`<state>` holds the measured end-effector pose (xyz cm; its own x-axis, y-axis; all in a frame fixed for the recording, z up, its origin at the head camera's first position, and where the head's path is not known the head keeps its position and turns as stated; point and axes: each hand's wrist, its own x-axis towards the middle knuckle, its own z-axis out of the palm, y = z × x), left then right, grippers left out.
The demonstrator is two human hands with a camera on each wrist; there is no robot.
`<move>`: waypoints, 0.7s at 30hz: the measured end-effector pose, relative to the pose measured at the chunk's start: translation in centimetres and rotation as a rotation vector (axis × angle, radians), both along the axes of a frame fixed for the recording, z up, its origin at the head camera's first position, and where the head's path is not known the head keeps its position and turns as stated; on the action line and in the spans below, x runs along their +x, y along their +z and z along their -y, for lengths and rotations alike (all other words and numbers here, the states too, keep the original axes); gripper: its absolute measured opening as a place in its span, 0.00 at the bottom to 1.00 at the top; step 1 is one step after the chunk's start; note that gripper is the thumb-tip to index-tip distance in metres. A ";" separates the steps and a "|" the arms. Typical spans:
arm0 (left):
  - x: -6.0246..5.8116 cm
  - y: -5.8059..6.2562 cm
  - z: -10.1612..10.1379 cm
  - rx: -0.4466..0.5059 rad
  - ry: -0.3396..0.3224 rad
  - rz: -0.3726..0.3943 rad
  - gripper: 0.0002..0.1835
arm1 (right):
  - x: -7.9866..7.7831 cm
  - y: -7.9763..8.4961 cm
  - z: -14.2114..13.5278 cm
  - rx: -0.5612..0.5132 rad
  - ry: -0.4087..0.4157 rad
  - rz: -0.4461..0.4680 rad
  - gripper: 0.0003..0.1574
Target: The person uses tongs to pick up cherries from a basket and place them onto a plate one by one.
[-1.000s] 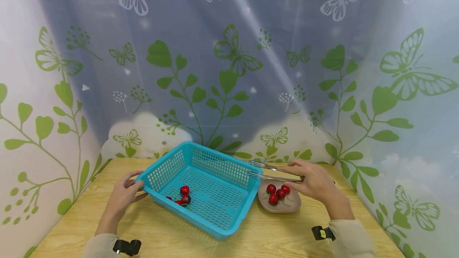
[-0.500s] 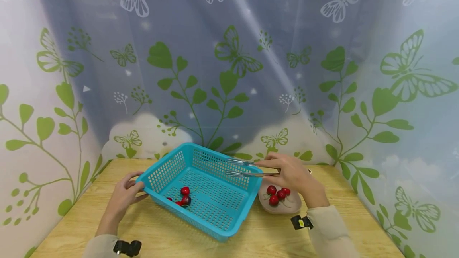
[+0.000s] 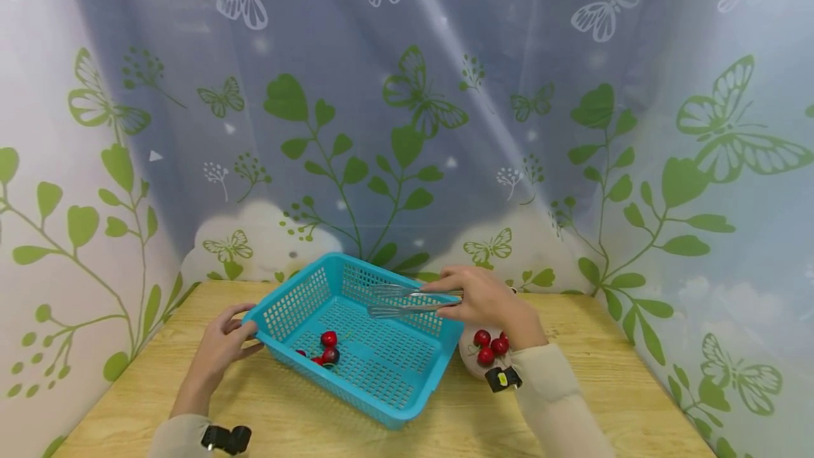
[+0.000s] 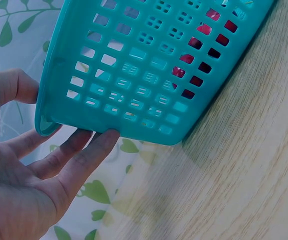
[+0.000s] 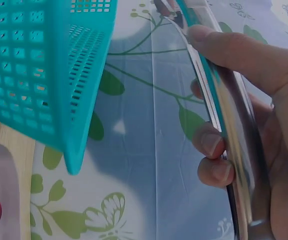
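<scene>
A blue perforated plastic basket (image 3: 388,359) sits angled on the table, with several red cherries (image 3: 329,355) near its front-left side. My left hand (image 3: 219,345) grips its left corner; in the left wrist view thumb and fingers lie around the rim (image 4: 46,107). My right hand (image 3: 480,299) holds metal tongs (image 3: 403,308) over the basket's right part. Their two arms stand slightly apart, with nothing seen between the tips. Close up in the right wrist view, thumb and fingers pinch the tongs (image 5: 236,150) from both sides.
A small beige dish (image 3: 469,360) with several cherries (image 3: 486,355) stands right of the basket, partly covered by my right forearm. The wooden table (image 3: 305,423) ends at a butterfly-and-leaf patterned curtain (image 3: 445,182) behind and at both sides.
My right hand has moved left with the tongs, from above the dish to over the basket. The left hand stays on the corner, and the cherries lie as before.
</scene>
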<state>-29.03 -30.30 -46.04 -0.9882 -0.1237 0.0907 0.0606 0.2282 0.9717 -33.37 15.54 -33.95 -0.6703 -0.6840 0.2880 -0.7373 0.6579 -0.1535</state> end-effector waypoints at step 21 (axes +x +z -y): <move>0.0 -0.1 0.0 -0.007 -0.005 0.005 0.29 | -2.9 0.8 5.6 0.015 0.017 0.225 0.26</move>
